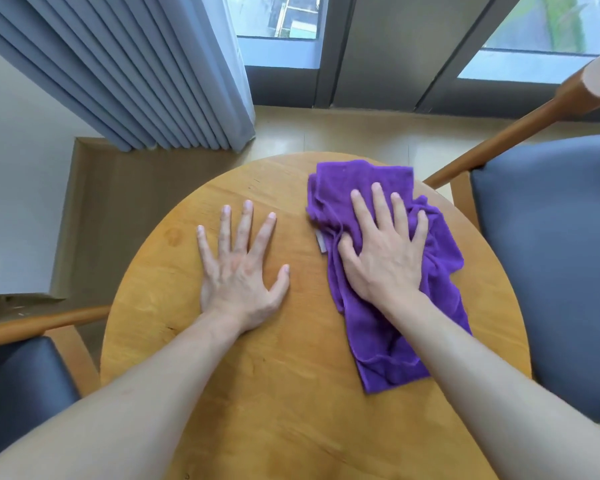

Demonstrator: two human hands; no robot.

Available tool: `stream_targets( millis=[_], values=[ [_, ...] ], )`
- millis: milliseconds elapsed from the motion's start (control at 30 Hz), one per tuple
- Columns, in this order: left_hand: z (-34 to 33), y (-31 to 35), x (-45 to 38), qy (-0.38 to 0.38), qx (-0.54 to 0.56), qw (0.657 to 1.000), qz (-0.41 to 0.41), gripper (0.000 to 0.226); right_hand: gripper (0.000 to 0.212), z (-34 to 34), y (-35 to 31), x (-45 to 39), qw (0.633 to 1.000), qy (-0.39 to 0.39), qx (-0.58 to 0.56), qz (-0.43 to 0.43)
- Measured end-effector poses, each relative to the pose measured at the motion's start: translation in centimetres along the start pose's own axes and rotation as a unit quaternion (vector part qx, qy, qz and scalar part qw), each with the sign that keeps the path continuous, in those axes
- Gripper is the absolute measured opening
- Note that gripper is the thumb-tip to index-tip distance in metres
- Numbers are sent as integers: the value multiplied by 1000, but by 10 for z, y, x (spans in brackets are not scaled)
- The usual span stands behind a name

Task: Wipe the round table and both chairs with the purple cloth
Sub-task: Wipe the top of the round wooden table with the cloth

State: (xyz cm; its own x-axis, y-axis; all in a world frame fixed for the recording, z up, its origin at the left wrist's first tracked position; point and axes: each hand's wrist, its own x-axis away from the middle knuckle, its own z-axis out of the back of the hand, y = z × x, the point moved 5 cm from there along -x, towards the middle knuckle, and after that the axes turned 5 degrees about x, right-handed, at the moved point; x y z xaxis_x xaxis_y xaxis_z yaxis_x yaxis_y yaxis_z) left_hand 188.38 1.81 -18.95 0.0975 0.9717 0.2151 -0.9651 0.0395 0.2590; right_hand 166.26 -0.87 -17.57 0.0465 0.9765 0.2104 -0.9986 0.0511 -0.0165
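Purple terry cloth point(388, 271) lies crumpled on the right half of the round wooden table point(257, 375), running from near the far edge back toward the near right edge, a small white tag showing at its left side. Right hand point(385, 251) lies flat on top of it, palm down, fingers spread and pointing to the far edge, pressing rather than gripping, thumb tucked into a fold. Left hand point(241, 268) is open, splayed palm down on bare wood just left of the cloth, near the tabletop's middle, holding nothing; likely bracing. Both forearms come in from the near edge. Progress: looks like the table-wipe step, cloth only over the right part; left half, middle and near edge are bare, no visible wet streaks, so cannot tell how much has been wiped. Grey-cushioned wooden chair on the right point(551, 271) sits close against the table's right edge; second grey-cushioned wooden chair at lower left point(18, 386), armrest just beside the table's left edge. Neither chair is touched by cloth, so both seem left to do. Beyond: grey pleated curtain point(136, 71), window frames, tan floor.
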Motion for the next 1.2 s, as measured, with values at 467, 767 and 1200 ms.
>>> stream_targets(
  millis=[467,767,1200],
  values=[
    [2,1,0,-8,7,1000,-2,84,68,-6,-2,36,996,3,20,87],
    [1,0,1,-2,10,1000,1,83,70,2,-31,-37,999,-12,-4,49],
    [1,-1,0,-2,19,1000,0,77,72,-2,17,13,989,-36,45,137]
  ],
)
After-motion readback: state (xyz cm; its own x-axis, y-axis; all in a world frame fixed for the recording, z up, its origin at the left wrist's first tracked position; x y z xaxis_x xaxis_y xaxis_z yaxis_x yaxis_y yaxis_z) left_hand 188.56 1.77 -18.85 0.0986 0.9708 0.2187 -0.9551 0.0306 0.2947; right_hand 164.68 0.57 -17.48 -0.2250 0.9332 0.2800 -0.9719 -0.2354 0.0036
